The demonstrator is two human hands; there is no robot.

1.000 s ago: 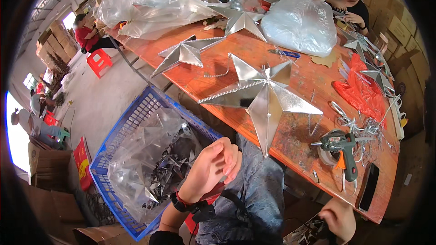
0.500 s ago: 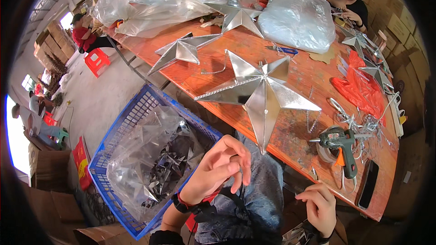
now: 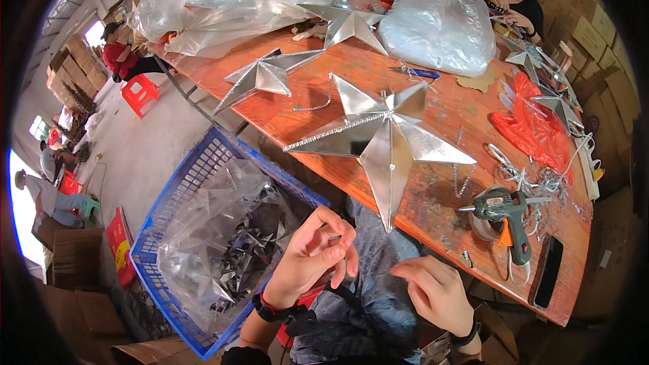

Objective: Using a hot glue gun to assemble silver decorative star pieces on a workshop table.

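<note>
My left hand hovers above my lap by the right side of the blue basket, its fingers loosely bent and apart, with nothing visible in them. To its right, my right hand is held over my thigh below the table edge. Its fingers stretch toward the left hand, and I see nothing held. Beyond both hands, a large silver star lies on the wooden table, one point reaching over the near edge. A strip of small shiny beads runs along one ridge of that star. A hot glue gun rests right of it.
The blue basket holds clear plastic and small silver pieces. On the table are a second star, a blue-handled cutter, a white plastic bag, a red bag and a phone. A co-worker sits at the far right.
My right hand has moved left and slightly up, closer to my left hand, with its fingers straighter. My left hand has shifted slightly left. The star stays in place on the table.
</note>
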